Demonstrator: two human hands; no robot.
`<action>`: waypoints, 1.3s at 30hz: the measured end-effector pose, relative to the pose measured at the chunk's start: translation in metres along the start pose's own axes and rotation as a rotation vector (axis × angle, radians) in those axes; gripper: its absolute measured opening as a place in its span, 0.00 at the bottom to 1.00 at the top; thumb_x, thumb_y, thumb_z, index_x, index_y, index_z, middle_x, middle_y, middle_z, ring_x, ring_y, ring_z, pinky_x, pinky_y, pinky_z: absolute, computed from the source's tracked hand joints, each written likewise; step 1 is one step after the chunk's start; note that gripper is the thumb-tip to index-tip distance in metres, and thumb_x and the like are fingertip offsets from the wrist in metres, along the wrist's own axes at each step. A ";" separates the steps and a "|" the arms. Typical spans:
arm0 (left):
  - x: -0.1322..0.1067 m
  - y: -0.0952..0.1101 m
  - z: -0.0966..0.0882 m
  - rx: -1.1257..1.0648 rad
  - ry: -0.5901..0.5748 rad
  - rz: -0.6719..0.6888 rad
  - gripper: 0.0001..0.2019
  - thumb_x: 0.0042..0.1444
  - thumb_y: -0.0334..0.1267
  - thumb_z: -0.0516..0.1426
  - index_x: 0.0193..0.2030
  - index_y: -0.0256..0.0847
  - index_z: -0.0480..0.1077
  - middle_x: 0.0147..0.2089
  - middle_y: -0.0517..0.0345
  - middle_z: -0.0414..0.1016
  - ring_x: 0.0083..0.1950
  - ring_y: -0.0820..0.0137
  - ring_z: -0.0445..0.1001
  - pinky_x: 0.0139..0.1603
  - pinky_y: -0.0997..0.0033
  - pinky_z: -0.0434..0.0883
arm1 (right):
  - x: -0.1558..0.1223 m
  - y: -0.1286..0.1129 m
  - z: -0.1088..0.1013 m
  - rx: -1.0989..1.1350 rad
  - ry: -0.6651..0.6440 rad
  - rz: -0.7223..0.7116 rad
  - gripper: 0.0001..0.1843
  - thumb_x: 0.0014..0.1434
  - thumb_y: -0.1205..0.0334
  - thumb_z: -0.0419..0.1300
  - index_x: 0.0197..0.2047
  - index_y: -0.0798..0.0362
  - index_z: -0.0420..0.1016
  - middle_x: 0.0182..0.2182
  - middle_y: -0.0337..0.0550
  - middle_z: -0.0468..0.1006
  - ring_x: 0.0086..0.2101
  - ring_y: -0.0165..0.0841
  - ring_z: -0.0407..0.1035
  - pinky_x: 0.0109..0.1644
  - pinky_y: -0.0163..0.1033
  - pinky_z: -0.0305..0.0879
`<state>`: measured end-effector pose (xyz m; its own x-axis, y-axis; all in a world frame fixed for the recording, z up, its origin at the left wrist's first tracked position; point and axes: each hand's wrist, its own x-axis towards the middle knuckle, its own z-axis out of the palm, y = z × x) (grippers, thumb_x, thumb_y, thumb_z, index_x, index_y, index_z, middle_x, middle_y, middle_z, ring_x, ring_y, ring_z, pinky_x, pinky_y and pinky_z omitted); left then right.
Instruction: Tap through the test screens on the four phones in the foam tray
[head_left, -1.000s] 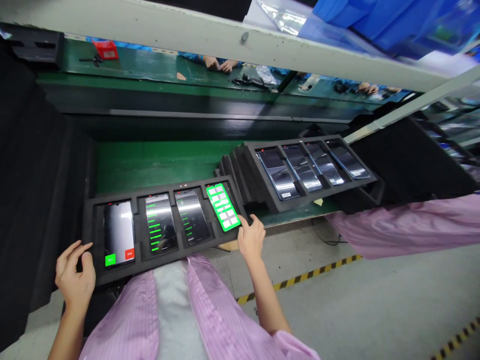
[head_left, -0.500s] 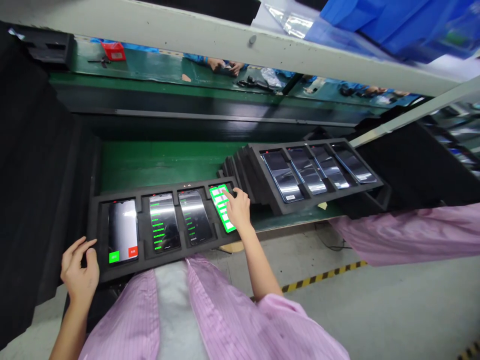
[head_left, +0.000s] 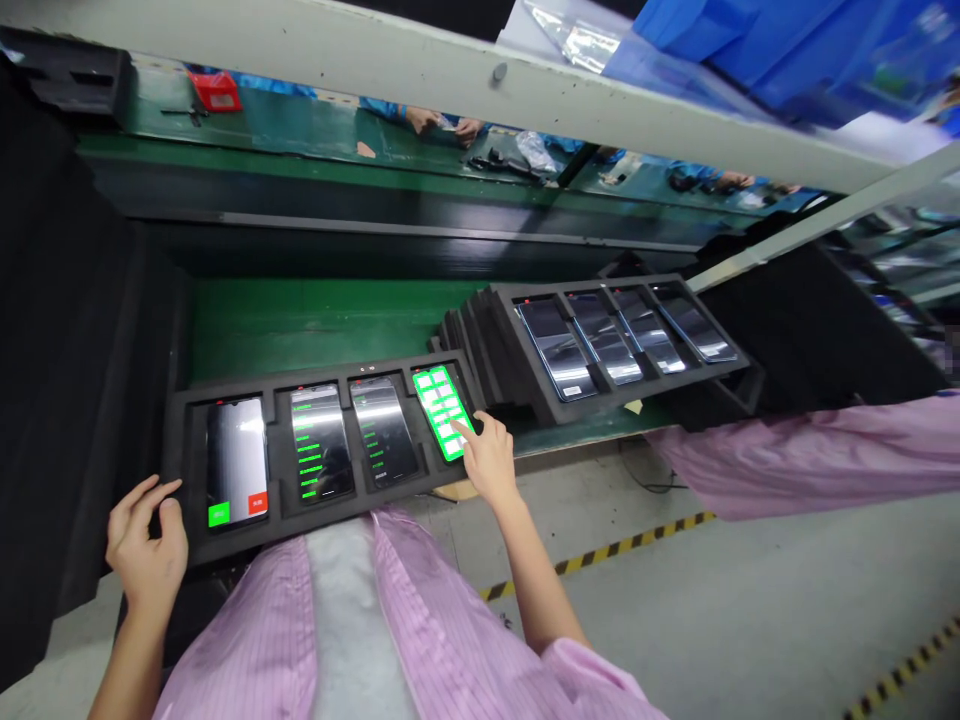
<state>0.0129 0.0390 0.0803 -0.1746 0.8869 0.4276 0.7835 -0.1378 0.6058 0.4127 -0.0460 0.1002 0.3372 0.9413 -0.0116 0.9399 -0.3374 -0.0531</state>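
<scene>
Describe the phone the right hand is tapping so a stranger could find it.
Find the black foam tray nearest the person, holding four phones. The tapped phone sits in its rightmost slot, under the right hand. Only its screen glows bright green with white tiles.

1. A green bench (head_left: 300, 320) runs left to right, with a black wall on its left.
2. At its near edge lies a black foam tray (head_left: 277, 505) holding four phones.
3. Further right, a stack of trays (head_left: 480, 345) leans on the bench; its top tray (head_left: 637, 385) holds four more phones.
</scene>
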 end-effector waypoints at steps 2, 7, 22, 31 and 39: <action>0.000 0.000 0.001 -0.010 0.007 -0.002 0.11 0.55 0.39 0.51 0.38 0.41 0.73 0.45 0.52 0.72 0.48 0.64 0.70 0.54 0.59 0.65 | -0.017 0.003 0.000 0.016 0.010 0.018 0.24 0.55 0.72 0.48 0.49 0.42 0.73 0.50 0.50 0.64 0.47 0.41 0.57 0.45 0.42 0.55; 0.001 -0.002 0.002 -0.009 0.035 0.028 0.13 0.56 0.41 0.50 0.37 0.38 0.74 0.44 0.49 0.74 0.48 0.63 0.71 0.53 0.57 0.66 | -0.042 0.012 0.003 0.074 0.074 0.058 0.22 0.54 0.73 0.48 0.43 0.45 0.76 0.49 0.49 0.65 0.46 0.40 0.57 0.43 0.42 0.56; 0.001 -0.004 0.003 0.000 0.029 0.033 0.17 0.56 0.42 0.49 0.38 0.32 0.74 0.45 0.41 0.74 0.50 0.57 0.71 0.51 0.50 0.68 | 0.001 -0.010 0.014 0.191 0.119 -0.024 0.25 0.53 0.73 0.47 0.47 0.43 0.75 0.48 0.48 0.65 0.46 0.39 0.56 0.45 0.43 0.56; 0.000 -0.004 0.002 0.022 0.050 0.033 0.17 0.56 0.42 0.49 0.38 0.33 0.74 0.44 0.42 0.74 0.48 0.58 0.72 0.51 0.51 0.68 | 0.014 -0.006 0.015 0.198 0.164 0.098 0.23 0.54 0.73 0.46 0.48 0.47 0.73 0.48 0.51 0.63 0.45 0.40 0.57 0.45 0.43 0.57; -0.001 -0.007 0.003 0.015 0.040 0.026 0.15 0.56 0.41 0.49 0.38 0.34 0.74 0.45 0.44 0.74 0.48 0.60 0.71 0.51 0.53 0.69 | 0.061 -0.012 0.015 0.194 0.156 0.140 0.24 0.54 0.72 0.46 0.50 0.48 0.72 0.51 0.53 0.61 0.49 0.43 0.55 0.49 0.47 0.56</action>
<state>0.0094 0.0407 0.0738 -0.1777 0.8647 0.4698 0.7972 -0.1534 0.5839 0.4210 0.0153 0.0850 0.4811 0.8682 0.1213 0.8610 -0.4419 -0.2519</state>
